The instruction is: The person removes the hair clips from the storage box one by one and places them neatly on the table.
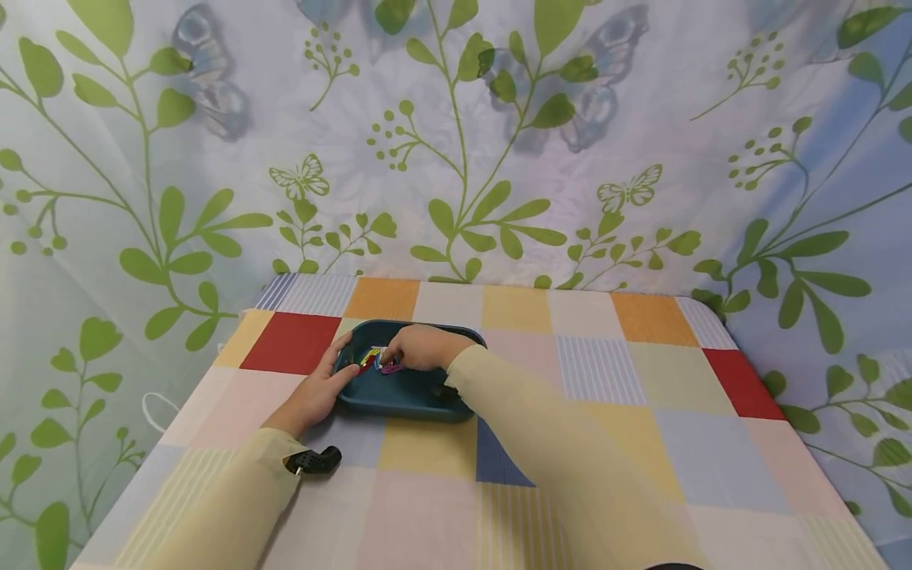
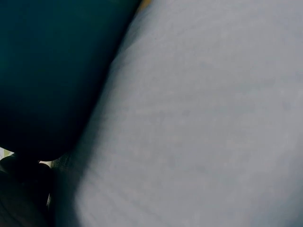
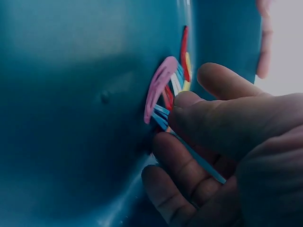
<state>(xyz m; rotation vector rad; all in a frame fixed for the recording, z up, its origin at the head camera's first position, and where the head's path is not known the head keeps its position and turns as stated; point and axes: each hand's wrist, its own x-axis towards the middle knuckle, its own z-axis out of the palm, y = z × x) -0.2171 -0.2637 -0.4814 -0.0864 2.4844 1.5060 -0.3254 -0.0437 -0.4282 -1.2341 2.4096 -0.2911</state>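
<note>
A dark teal tray (image 1: 406, 408) lies on the patchwork cloth. My left hand (image 1: 317, 392) holds its left rim, thumb over the edge and fingers along the outside. Several snap hair clips in pink, blue, red, yellow and white lie bunched at the tray's left end; the pink hair clip (image 3: 161, 85) is nearest in the right wrist view. My right hand (image 1: 423, 348) reaches into the tray, its thumb and fingers pinching a light blue hair clip (image 3: 206, 165) that is partly hidden. In the left wrist view the tray's outer side (image 2: 52, 61) shows, but little of the hand.
The patchwork tablecloth (image 1: 598, 368) extends to the right and front of the tray. A black device (image 1: 321, 460) sticks out of the left sleeve. Behind the table hangs a leaf-patterned curtain (image 1: 399, 174). A white cable loop (image 1: 153, 412) shows beyond the left table edge.
</note>
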